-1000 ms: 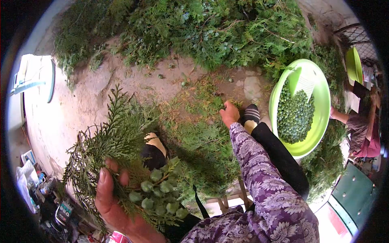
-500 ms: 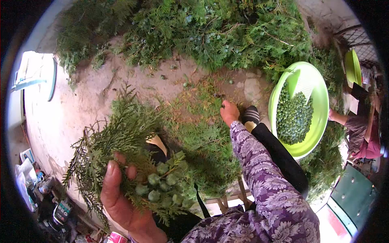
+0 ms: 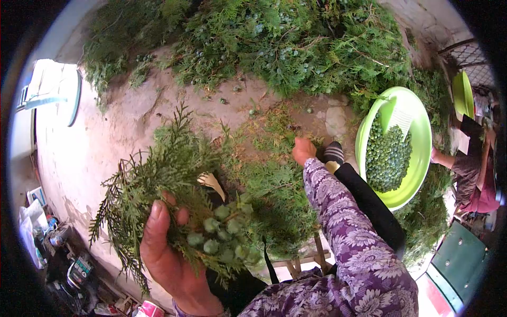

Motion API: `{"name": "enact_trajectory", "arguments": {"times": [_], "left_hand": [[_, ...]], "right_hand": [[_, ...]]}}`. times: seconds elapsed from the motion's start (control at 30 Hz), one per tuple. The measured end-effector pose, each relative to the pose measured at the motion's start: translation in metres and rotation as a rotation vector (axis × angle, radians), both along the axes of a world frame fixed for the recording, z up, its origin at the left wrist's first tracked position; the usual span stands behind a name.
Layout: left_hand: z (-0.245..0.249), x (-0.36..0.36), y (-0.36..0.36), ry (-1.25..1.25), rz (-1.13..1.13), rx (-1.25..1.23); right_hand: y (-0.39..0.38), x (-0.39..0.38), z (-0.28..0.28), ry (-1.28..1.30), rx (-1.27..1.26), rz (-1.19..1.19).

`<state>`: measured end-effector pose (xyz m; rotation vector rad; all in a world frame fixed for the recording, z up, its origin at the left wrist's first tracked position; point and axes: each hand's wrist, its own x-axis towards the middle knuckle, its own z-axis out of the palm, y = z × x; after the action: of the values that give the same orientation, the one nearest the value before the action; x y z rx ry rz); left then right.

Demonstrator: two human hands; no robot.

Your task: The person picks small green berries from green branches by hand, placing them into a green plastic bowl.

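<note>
Sprig (image 3: 169, 174) with green cones (image 3: 222, 235) sits low in front of me, my left hand (image 3: 166, 253) fingers clenched round its stems. My right hand (image 3: 303, 149) is down in the clippings (image 3: 269, 185) near the bowl (image 3: 420, 132); I cannot tell whether its fingers grip anything.

A big green bowl (image 3: 421, 141) full of little green balls (image 3: 388, 158) sits by a pile of leafy branches (image 3: 296, 42), and another person (image 3: 472, 171) is just past it.
</note>
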<state>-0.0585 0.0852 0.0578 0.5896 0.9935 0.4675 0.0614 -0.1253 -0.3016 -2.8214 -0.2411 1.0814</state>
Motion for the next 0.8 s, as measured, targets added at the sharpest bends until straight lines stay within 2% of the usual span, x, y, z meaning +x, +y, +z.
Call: {"name": "enact_trajectory", "arguments": {"times": [0.03,0.07,0.1,0.13,0.2,0.27,0.33,0.4,0.47,0.6,0.7,0.73,0.8], "left_hand": [[0.0,0.0,0.002,0.001,0.001,-0.002],[-0.002,0.0,0.006,0.016,0.005,0.055],[-0.003,-0.001,0.009,0.028,0.01,0.111],[-0.003,-0.001,0.012,0.022,0.013,0.108],[-0.003,0.0,0.014,-0.048,0.002,0.104],[-0.002,0.004,0.015,-0.087,0.001,0.063],[-0.004,0.006,0.017,-0.105,-0.012,0.02],[-0.002,0.008,0.017,-0.069,0.008,0.046],[-0.007,0.005,0.024,-0.225,-0.069,0.016],[0.0,0.004,0.023,-0.174,-0.005,0.064],[-0.001,-0.005,0.026,-0.165,-0.009,0.091],[-0.001,-0.008,0.026,-0.161,-0.002,0.095],[0.004,-0.011,0.021,0.011,0.044,0.135]], "right_hand": [[-0.004,-0.002,-0.008,0.001,-0.002,0.001],[-0.011,-0.002,-0.023,-0.089,0.127,-0.048],[-0.01,0.0,-0.017,-0.182,0.256,-0.096],[-0.01,0.004,-0.01,-0.189,0.254,-0.093],[-0.012,0.014,0.008,0.166,0.59,-0.717],[-0.02,0.02,0.023,0.204,0.652,-0.804],[-0.027,0.025,0.04,0.42,0.887,-1.065],[-0.032,0.024,0.057,0.461,0.935,-1.056],[-0.035,0.02,0.071,0.523,1.076,-1.08],[-0.037,0.013,0.084,0.502,1.1,-1.108],[-0.022,0.015,0.077,0.452,1.112,-1.061],[-0.012,0.019,0.069,0.436,1.085,-0.964],[0.013,0.027,0.051,0.426,1.058,-0.863]]}}
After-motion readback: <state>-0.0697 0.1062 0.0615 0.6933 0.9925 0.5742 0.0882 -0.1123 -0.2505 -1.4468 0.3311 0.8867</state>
